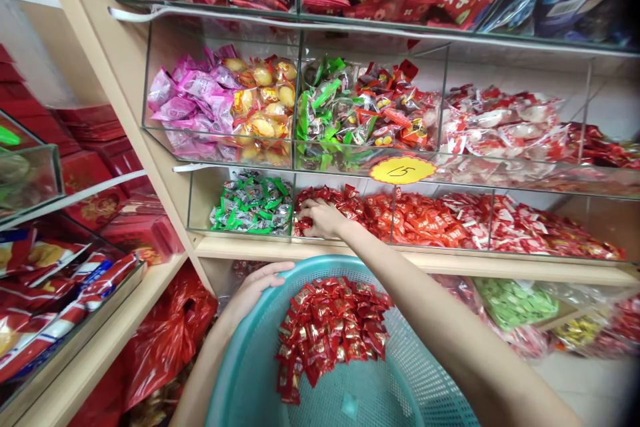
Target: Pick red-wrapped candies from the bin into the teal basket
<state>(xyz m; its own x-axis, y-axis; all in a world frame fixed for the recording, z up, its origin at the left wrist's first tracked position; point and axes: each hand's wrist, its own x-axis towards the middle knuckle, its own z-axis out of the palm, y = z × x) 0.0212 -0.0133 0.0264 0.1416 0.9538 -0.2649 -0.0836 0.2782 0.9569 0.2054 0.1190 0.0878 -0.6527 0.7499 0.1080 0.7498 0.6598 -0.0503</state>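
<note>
My left hand [263, 277] is closed on the far left rim of a teal plastic basket [240, 347], its thumb side along the edge. A heap of small red-wrapped candies [333, 327] lies inside the basket, toward the far side. Beyond the rim, my right hand [320, 217] reaches into a clear shelf bin, with its fingers apart over more red-wrapped candies [345, 200]. Its fingertips touch the candies there; part of the palm side is hidden. Nothing shows held in it.
Green-wrapped candies [253, 203] fill the bin to the left, orange-red packets [425, 220] the one to the right. A yellow price tag [403, 170] hangs just above. The wooden shelf edge [300, 250] runs between basket and bins. A red plastic bag [170, 333] is at lower left.
</note>
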